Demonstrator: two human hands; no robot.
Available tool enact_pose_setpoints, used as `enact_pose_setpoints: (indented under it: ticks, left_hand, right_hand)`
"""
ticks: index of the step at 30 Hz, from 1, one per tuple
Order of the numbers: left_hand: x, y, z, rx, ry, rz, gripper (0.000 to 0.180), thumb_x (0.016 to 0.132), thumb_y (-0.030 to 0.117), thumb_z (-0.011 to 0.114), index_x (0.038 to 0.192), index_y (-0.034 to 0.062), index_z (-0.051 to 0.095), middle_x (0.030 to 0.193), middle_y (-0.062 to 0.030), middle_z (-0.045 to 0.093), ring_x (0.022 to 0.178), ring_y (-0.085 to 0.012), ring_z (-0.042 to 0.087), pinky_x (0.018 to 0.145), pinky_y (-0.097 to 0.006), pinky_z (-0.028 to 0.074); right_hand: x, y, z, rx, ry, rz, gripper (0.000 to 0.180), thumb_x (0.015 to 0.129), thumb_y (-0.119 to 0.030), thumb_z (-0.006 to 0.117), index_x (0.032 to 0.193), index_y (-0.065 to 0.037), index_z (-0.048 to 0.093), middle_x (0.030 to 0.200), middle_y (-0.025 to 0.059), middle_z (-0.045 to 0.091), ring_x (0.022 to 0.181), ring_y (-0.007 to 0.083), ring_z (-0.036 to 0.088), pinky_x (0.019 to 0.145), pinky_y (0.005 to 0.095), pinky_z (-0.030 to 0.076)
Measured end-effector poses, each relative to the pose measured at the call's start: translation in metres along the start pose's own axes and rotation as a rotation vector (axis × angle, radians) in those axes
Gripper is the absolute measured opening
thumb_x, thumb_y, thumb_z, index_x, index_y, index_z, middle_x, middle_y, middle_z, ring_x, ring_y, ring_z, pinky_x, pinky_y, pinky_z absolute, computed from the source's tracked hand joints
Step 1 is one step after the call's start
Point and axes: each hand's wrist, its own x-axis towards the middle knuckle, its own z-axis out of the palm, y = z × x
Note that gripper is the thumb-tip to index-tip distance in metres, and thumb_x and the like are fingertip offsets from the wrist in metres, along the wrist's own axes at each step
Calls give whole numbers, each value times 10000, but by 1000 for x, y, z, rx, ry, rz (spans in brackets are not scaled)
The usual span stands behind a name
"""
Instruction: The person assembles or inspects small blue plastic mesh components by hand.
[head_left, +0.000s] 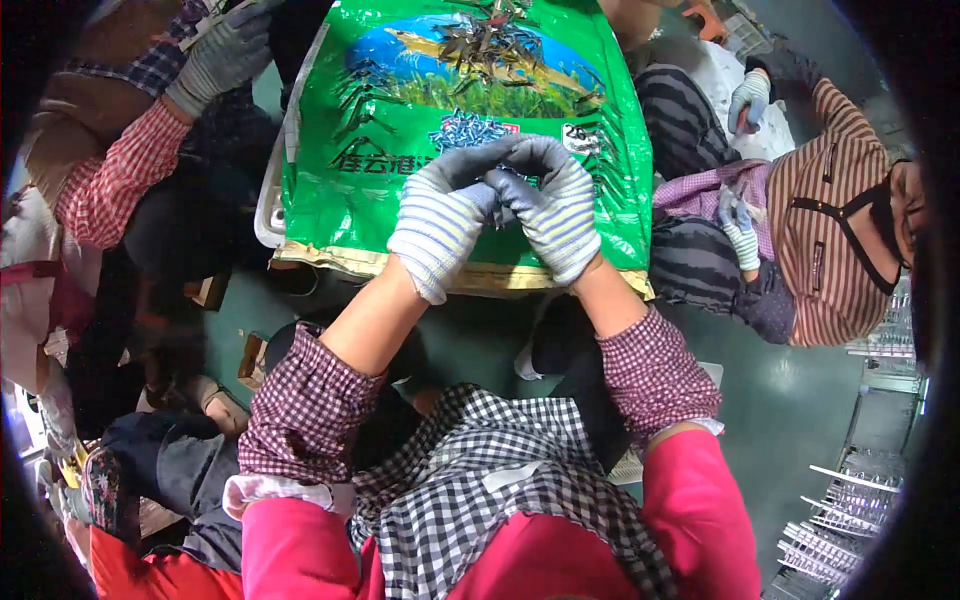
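Note:
My left hand [440, 212] and my right hand [550, 205] wear striped knit gloves with grey fingers. They meet fingertip to fingertip over the near half of a green printed sack [325, 220] laid flat as a work surface. Both sets of fingers are pinched together; whatever they hold is hidden between them. Just beyond my fingers lies a small heap of blue and silvery bits [465, 130]. A loose pile of thin dark strips [492, 48] sits farther back. More dark strips are lined up along the left and right sides of the sack.
A white tray edge [268, 205] shows under the sack's left side. Co-workers sit close on both sides: a gloved hand [225, 60] at upper left, a person in a striped top [830, 220] at right. Racks with white prongs [840, 530] stand at lower right.

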Motion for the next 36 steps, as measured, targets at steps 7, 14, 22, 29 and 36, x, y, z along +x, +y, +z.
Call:
enact_pose_setpoints:
  ticks: [7, 14, 22, 29, 36]
  left_hand:
    - [-3, 0, -4, -87, -28, -80, 406, 713, -78, 537, 1117, -43, 565, 979, -95, 628, 748, -118, 571, 634, -235, 473]
    - [-1, 4, -6, -123, 19, -65, 376, 742, -17, 620, 1109, -36, 543, 920, -89, 622, 678, -126, 568, 585, -242, 472]
    - [3, 4, -15, 245, -161, -94, 262, 776, 30, 638, 1029, -30, 609, 817, -65, 640, 671, -123, 583, 610, -254, 496]
    - [-3, 20, -6, 440, -89, -157, 196, 783, 79, 658, 947, -18, 611, 753, -62, 638, 624, -111, 579, 555, -222, 451]
    - [2, 53, -5, 623, -181, -169, 188, 797, 65, 636, 971, -6, 625, 743, -51, 636, 607, -101, 566, 549, -218, 449]
  right_hand:
    - [0, -11, 2, -166, 53, -7, 352, 669, -36, 735, 1000, -44, 616, 919, 99, 589, 860, 194, 566, 788, 322, 491]
    - [4, -11, -10, -334, -22, -126, 191, 675, -33, 726, 855, -69, 671, 836, 89, 605, 820, 175, 581, 741, 297, 490]
    - [0, -9, -24, 151, -207, 251, 153, 762, 11, 664, 912, 0, 637, 863, 52, 652, 814, 104, 589, 771, 267, 489]
    - [1, -23, -29, 213, -308, 230, 178, 752, 56, 601, 918, 5, 640, 859, 58, 658, 800, 116, 594, 755, 275, 493]
    - [-20, -44, -23, -141, -187, -10, 239, 787, -36, 572, 1022, -10, 604, 920, 134, 621, 841, 205, 606, 770, 307, 485]
